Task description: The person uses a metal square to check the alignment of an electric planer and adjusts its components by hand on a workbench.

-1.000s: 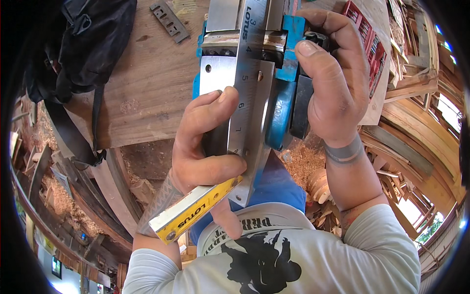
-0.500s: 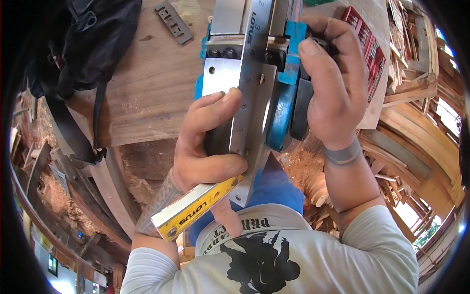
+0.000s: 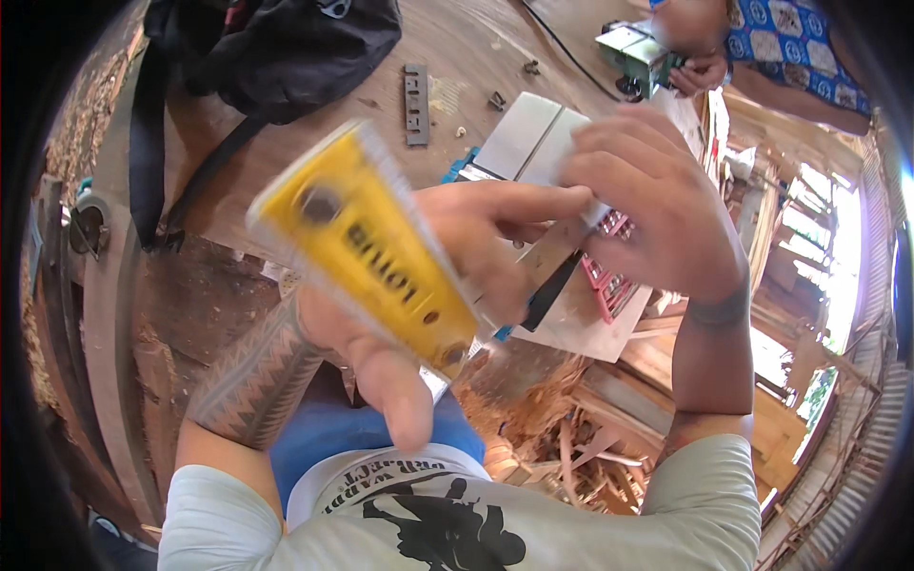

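My left hand (image 3: pixel 371 352) grips a try square with a yellow handle (image 3: pixel 367 247), lifted close to the view and blurred by motion. Its thumb hangs below the handle, and its index finger reaches right toward my other hand. My right hand (image 3: pixel 657 209) has bent fingers around a spot beside that fingertip; what lies inside its grasp is hidden. Behind both hands an electric hand planer (image 3: pixel 522 133), silver-soled with blue parts, rests sole-up on the wooden table (image 3: pixel 371 181). My hands cover much of it.
A slotted metal plate (image 3: pixel 416 105) and small metal parts (image 3: pixel 496 100) lie beyond the planer. A black bag (image 3: pixel 286 57) occupies the far left. A red case (image 3: pixel 605 285) of bits sits at right. Another person's hand (image 3: pixel 700 74) touches a green power tool (image 3: pixel 638 52) at far right.
The try square has come off the planer and up toward the view, its handle turned. My right hand has left the planer's side and moved close to my left fingers. The view has shifted.
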The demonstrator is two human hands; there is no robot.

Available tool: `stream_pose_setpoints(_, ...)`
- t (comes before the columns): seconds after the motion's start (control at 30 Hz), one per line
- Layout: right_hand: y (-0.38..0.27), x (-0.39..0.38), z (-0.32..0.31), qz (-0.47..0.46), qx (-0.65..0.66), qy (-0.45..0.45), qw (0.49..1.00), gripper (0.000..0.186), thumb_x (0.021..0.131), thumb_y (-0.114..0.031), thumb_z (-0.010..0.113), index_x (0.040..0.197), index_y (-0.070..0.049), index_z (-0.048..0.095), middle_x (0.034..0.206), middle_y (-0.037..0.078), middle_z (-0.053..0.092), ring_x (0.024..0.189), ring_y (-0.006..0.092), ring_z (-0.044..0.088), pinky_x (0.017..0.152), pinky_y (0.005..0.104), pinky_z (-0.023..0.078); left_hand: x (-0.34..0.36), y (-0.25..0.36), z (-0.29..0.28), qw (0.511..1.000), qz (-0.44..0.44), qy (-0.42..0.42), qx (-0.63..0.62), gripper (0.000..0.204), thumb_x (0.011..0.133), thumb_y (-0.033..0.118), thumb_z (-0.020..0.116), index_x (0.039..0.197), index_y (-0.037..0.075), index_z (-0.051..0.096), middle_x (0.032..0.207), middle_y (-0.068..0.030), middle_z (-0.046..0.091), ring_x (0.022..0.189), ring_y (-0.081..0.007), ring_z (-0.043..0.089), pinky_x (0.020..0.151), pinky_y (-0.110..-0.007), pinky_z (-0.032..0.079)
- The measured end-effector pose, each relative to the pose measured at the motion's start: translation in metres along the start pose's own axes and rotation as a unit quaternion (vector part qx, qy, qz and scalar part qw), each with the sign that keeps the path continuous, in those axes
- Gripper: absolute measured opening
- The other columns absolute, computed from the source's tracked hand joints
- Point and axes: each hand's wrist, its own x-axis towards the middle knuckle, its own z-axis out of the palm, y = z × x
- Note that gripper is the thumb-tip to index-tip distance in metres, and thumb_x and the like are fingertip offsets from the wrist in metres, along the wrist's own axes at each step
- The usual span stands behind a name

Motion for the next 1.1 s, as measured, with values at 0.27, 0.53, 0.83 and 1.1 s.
stream_pose_setpoints(0.27, 0.018, -0.005, 0.017, 0.045, 0.338, 0.156, 0.927, 0.031, 0.083, -0.009, 0.089, 0.093, -0.004, 0.060, 0.085, 0.011, 0.064, 0.062, 0.0176, 0.066, 0.058, 0.0295, 0.053, -0.024, 0.009, 0.022, 0.856, -0.223, 0.022, 0.466, 0.115, 0.071, 0.077, 0.083, 0.153, 0.004, 0.049, 0.152, -0.0194, 0.050, 0.147, -0.0372, 0.047, 0.126, -0.059, 0.027)
stream_pose_setpoints(0.53, -0.004, 0.025, 0.025, 0.010, 0.566, 0.198, 0.800, 0.027, 0.090, -0.004, 0.086, 0.097, 0.001, 0.061, 0.088, 0.012, 0.067, 0.069, 0.0115, 0.066, 0.062, 0.0228, 0.052, -0.022, -0.005, 0.033, 0.762, -0.228, 0.016, 0.606, 0.111, 0.074, 0.078, 0.078, 0.156, 0.010, 0.048, 0.155, -0.0124, 0.052, 0.149, -0.0339, 0.046, 0.126, -0.060, 0.024)
stream_pose_setpoints(0.83, -0.008, 0.014, 0.050, 0.094, 0.598, 0.117, 0.787, 0.027, 0.091, -0.008, 0.087, 0.099, 0.002, 0.063, 0.087, 0.006, 0.066, 0.075, 0.0110, 0.065, 0.067, 0.0251, 0.052, -0.027, -0.011, 0.037, 0.758, -0.216, 0.053, 0.613, 0.102, 0.077, 0.074, 0.079, 0.151, 0.008, 0.055, 0.148, -0.0124, 0.056, 0.148, -0.0309, 0.047, 0.122, -0.060, 0.031)
stream_pose_setpoints(1.1, -0.013, 0.003, 0.064, 0.079, 0.563, 0.123, 0.814, 0.030, 0.088, -0.006, 0.089, 0.098, 0.001, 0.061, 0.089, 0.007, 0.064, 0.080, 0.0131, 0.061, 0.072, 0.0269, 0.051, -0.027, -0.011, 0.033, 0.755, -0.238, 0.031, 0.610, 0.103, 0.073, 0.066, 0.084, 0.155, 0.012, 0.051, 0.148, -0.0104, 0.054, 0.148, -0.0343, 0.047, 0.120, -0.063, 0.034)
